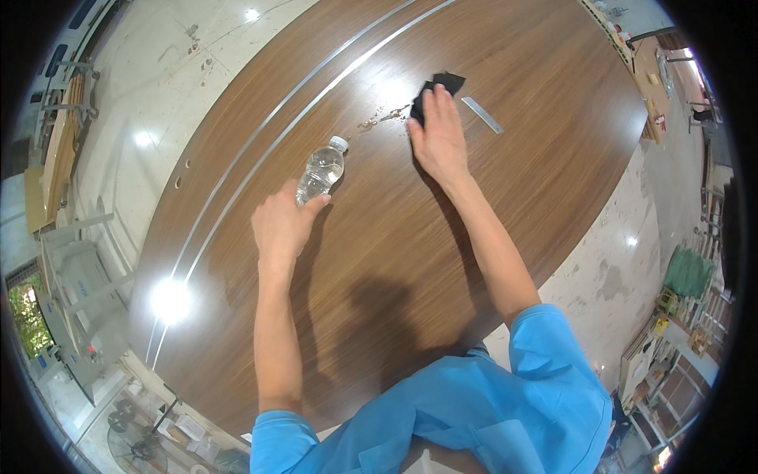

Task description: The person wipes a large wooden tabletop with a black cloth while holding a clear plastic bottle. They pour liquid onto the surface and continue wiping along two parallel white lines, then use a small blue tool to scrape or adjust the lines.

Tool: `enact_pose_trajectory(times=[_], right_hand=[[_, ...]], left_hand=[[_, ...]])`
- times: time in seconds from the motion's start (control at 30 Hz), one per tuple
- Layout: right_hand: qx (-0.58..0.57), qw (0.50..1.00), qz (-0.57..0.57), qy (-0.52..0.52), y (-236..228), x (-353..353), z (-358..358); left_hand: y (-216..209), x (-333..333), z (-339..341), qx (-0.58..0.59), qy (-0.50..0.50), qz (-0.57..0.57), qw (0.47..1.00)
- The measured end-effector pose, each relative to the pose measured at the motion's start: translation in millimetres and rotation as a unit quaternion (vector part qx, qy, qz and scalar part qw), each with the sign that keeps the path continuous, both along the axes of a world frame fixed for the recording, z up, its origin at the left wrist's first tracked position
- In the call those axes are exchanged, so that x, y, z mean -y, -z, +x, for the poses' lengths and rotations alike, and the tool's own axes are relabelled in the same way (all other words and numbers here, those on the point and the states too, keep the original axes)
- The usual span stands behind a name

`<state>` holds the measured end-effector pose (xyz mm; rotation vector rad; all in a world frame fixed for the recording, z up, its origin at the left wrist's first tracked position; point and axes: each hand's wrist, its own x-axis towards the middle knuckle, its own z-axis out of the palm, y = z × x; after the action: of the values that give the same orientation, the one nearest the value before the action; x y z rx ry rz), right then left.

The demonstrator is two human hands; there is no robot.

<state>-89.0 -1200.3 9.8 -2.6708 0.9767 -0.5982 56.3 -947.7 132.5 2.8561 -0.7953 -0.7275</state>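
Black cloth (450, 80) lies on the brown wood-grain tabletop (379, 225) beneath the right hand (440, 144), whose fingers extend flat over it, spread little and without visible grasp. The left hand (282, 223) curls around the lower part of a clear bottle (322, 168). Wiping appears unfinished: a patch of wet-looking spots (391, 116) remains just beside the cloth.

"Where's the bottle (322, 168)?"
"In the left hand (282, 225), left of the cloth (449, 81) and nearer the person (474, 403)."
"And the cloth?"
"Under the right hand (442, 146), on the table (553, 150). Marks (387, 116) lie just left of it, a ruler (482, 115) just right, both on the same table."
"Beyond the table?"
"Floor (624, 209), left and right."
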Motion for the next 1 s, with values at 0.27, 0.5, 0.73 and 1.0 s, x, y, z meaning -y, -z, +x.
enact_pose_trajectory(times=[0.27,0.5,0.73,1.0], right_hand=[[-0.002,0.959,0.014,-0.282,1,-67,16],[0.067,0.994,-0.035,-0.085,-1,-14,61],[0.091,0.933,0.061,-0.344,-8,-78,87],[0.055,0.987,0.06,-0.14,-13,39,145]], left_hand=[[13,-17,3,0.034,0.0,-0.045,0.998],[60,-67,23,-0.146,-0.172,-0.52,0.824],[116,-59,64,-0.13,-0.16,-0.793,0.574],[133,-57,73,-0.113,-0.165,-0.812,0.548]])
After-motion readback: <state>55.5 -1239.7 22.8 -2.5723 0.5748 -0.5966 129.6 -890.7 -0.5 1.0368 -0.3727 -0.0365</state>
